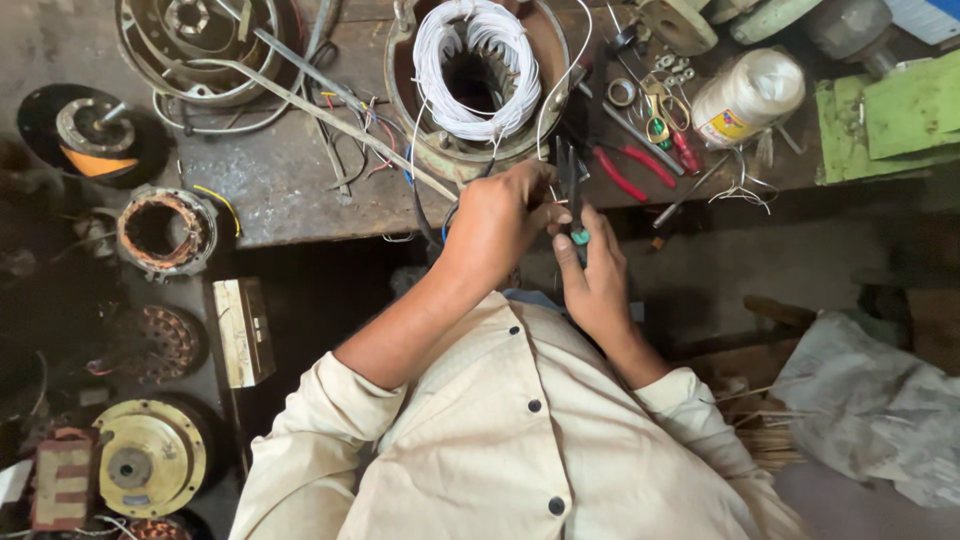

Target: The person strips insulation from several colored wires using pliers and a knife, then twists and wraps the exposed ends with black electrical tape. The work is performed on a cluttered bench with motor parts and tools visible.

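Note:
My left hand [497, 222] is closed at the bench's front edge, pinching thin white wire that trails down from the white wire coil [476, 70] wound in a round motor stator [470, 150]. My right hand [597, 278] sits just right of it, fingers wrapped on a dark pair of pliers with teal handle tips [573, 195], jaws pointing up toward the stator. The two hands touch, and the wire end between them is partly hidden by the fingers.
The worn metal bench [280, 180] carries red-handled pliers [630, 168], a screwdriver, small scissors, washers, a white thread spool [750, 95] and another motor housing [200, 40]. Copper-wound stators [165, 230] and rotor parts lie at left. A green machine part [890, 115] stands at right.

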